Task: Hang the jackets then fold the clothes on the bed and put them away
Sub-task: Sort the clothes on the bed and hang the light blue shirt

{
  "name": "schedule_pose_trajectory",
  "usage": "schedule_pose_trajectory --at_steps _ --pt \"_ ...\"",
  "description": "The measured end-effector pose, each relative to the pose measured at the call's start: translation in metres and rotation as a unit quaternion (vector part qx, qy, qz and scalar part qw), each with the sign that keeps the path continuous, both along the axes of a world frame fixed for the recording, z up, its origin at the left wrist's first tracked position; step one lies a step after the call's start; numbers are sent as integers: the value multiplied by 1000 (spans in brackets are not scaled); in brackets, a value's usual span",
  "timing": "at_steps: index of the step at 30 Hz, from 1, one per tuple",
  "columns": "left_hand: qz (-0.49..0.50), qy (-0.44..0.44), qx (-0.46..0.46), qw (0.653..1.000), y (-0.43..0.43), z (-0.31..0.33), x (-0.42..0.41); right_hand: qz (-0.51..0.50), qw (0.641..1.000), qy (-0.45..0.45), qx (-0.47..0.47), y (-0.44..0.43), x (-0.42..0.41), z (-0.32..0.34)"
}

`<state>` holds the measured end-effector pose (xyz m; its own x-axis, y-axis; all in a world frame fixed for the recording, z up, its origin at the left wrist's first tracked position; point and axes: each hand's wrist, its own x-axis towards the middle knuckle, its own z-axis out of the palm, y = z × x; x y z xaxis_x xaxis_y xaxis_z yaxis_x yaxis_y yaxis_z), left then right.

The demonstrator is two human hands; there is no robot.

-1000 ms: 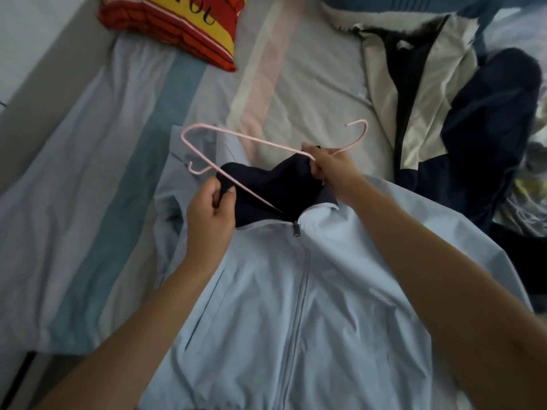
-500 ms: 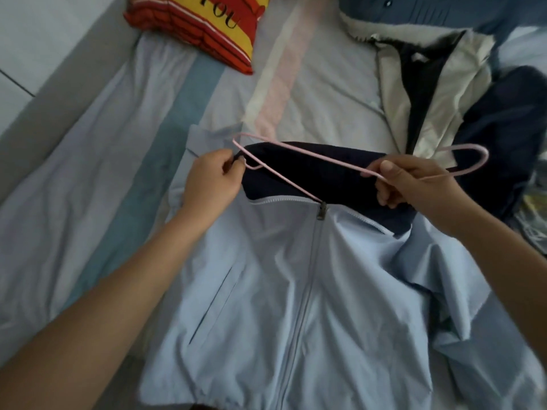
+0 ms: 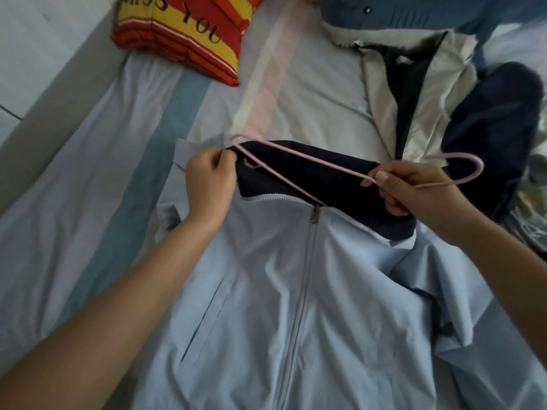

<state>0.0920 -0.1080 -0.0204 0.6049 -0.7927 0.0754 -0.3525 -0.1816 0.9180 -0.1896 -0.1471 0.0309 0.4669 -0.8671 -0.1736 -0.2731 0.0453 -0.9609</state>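
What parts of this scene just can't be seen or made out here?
Head view only:
Pink hanger: the lower bar's far end is hidden inside the light blue jacket at the zip; its neck is covered by the right hand.
Jacket hem: cut off by the bottom edge.
Striped pillow: lettering cut by the top edge.
Shark plush: mostly beyond the top edge.

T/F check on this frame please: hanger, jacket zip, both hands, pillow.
1. The right hand holds the pink hanger. True.
2. The light blue jacket is unzipped to the hem. False: its zipper is closed nearly to the top.
3. The left hand has its grip on the jacket's collar. True.
4. The striped pillow lies on the jacket. False: it lies apart, further up the bed.
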Motion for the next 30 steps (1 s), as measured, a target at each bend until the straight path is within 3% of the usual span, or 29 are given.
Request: schedule_pose_trajectory --at_steps 5,10,13,17,22,28,30 --pt "18 2 -35 999 0 9 -27 29 988 124 -83 -17 -14 -6" --pt "109 137 -9 985 -18 1 -26 60 979 173 -85 -27 -18 -8" --pt "74 27 -42 996 -25 5 -33 92 962 234 -106 -24 -15 -15" --pt "-83 -135 -35 987 -40 10 -39 105 941 301 -110 -37 -5 -22" --pt "-216 -187 16 958 -77 -1 -40 40 979 198 38 -92 24 -4" --pt "-303 -206 147 919 -152 -37 -48 -50 973 205 94 -199 50 -51" --pt "-303 -231 161 911 -163 -58 -48 -126 970 165 129 -227 52 -78"
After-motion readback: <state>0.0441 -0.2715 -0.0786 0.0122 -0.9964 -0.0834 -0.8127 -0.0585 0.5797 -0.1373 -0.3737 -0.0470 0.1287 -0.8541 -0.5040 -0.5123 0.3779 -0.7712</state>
